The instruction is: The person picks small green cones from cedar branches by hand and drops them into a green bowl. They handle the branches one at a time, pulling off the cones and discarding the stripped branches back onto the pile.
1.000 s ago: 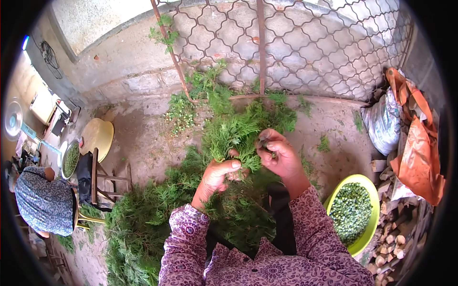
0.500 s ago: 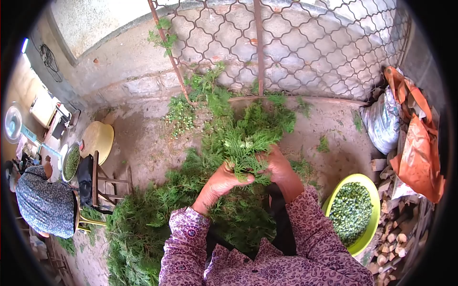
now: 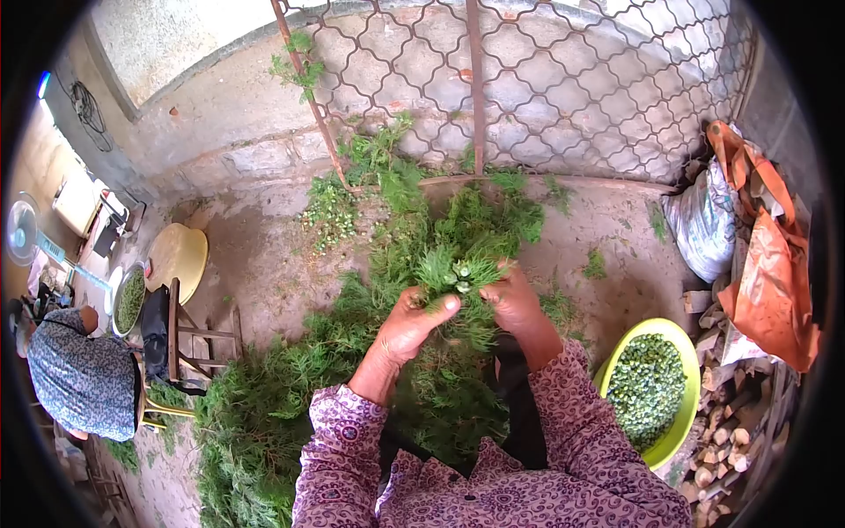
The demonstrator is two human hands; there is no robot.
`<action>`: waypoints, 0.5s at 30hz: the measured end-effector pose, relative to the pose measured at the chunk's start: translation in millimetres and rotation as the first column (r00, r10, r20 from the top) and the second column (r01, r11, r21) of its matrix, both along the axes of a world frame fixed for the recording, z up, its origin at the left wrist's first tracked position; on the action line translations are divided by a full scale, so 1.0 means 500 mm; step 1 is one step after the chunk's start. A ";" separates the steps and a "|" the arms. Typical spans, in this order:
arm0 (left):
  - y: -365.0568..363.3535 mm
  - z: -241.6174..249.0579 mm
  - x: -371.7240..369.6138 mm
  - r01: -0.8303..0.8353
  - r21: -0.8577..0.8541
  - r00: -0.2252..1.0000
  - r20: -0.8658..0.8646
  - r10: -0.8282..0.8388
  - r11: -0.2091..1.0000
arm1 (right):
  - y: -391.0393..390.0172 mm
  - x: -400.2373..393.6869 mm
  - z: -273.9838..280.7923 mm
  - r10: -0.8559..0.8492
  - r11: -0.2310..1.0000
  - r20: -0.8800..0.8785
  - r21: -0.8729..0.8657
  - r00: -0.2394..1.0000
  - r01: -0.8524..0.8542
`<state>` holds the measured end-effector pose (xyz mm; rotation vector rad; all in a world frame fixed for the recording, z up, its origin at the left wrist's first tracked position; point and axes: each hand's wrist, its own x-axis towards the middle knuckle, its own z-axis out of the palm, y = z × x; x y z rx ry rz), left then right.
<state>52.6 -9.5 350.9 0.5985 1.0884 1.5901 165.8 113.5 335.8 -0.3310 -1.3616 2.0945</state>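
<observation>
My left hand [image 3: 409, 326] is closed round a green evergreen sprig [image 3: 449, 268], its thumb lying across the stems. Pale green cones or berries [image 3: 463, 280] show in the middle of the sprig. At the sprig's right side, my right hand [image 3: 513, 301] has its fingers pressed together; some foliage passes at its fingertips. Below and behind both hands lies a large pile of cut green branches [image 3: 290, 387]. To the right, a yellow-green basin [image 3: 693, 387] holds many small pale green cones or berries [image 3: 649, 387].
A metal lattice [image 3: 476, 88] leans on the wall ahead. Firewood [image 3: 726, 449], an orange bag [image 3: 770, 290] and a white sack [image 3: 704, 224] are at the right. At the left, a person [image 3: 84, 374] sits near a bowl [image 3: 130, 299], a stool [image 3: 207, 339] and a fan [image 3: 57, 251].
The sprig has tilted, so its cluster of cones or berries faces up more plainly. My left hand has turned slightly, with its thumb higher, and my right hand has shifted a little.
</observation>
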 end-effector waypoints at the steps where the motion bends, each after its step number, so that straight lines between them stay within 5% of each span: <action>1: 0.004 -0.004 0.002 -0.070 -0.031 0.994 0.078 0.072 0.997 | -0.004 -0.003 -0.001 -0.033 0.999 -0.018 -0.036 0.999 0.033; 5: 0.010 -0.017 0.016 -0.149 0.010 0.955 0.261 0.141 0.989 | -0.010 -0.016 0.008 0.064 0.956 0.022 -0.289 0.998 -0.055; 7: 0.007 -0.040 0.004 -0.146 -0.064 0.961 0.228 0.157 0.987 | -0.008 -0.018 -0.016 0.169 0.851 -0.159 -0.475 0.973 -0.225; 8: 0.008 -0.069 -0.012 -0.055 0.101 0.928 0.372 0.013 0.993 | -0.002 -0.019 -0.022 0.169 0.851 -0.159 -0.474 0.973 -0.225; 10: -0.006 -0.049 -0.013 -0.003 0.337 0.851 0.495 -0.175 0.941 | 0.008 -0.021 -0.023 0.302 0.648 -0.423 -0.567 0.854 -0.509; 15: -0.003 -0.030 -0.012 -0.136 0.063 0.929 0.355 0.105 0.989 | -0.001 -0.005 0.021 0.227 0.681 -0.408 -0.583 0.884 -0.444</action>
